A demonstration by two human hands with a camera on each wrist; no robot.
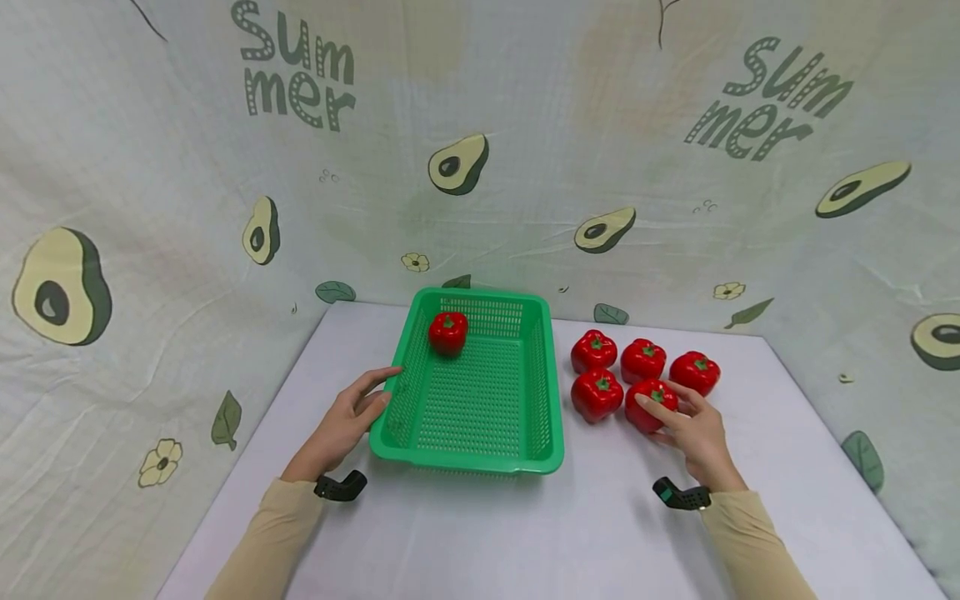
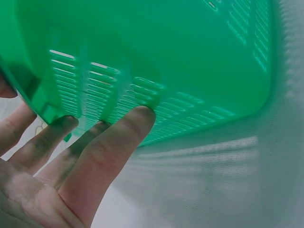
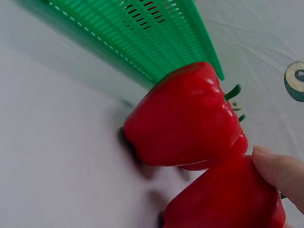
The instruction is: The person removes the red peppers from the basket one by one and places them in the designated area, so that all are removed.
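My right hand [image 1: 697, 433] holds the front-right red bell pepper [image 1: 647, 408], thumb on its near side and fingers on its far side. In the right wrist view, the thumb [image 3: 280, 173] lies against that pepper, with another bell pepper [image 3: 185, 118] beside it. On the left, my left hand [image 1: 345, 425] touches the green plastic basket [image 1: 555, 408] at its left rim. The left wrist view shows extended fingers [image 2: 109, 152] against the basket's slotted outer wall [image 2: 180, 61]. A single bell pepper [image 1: 448, 333] sits in the basket's back-left corner.
Around the held pepper stand more bell peppers: one in front-left [image 1: 597, 395], and a back row with a left one [image 1: 594, 351], a middle one [image 1: 642, 360] and a right one [image 1: 694, 372]. A printed cloth [image 1: 525, 108] rises behind the white table [image 1: 480, 533].
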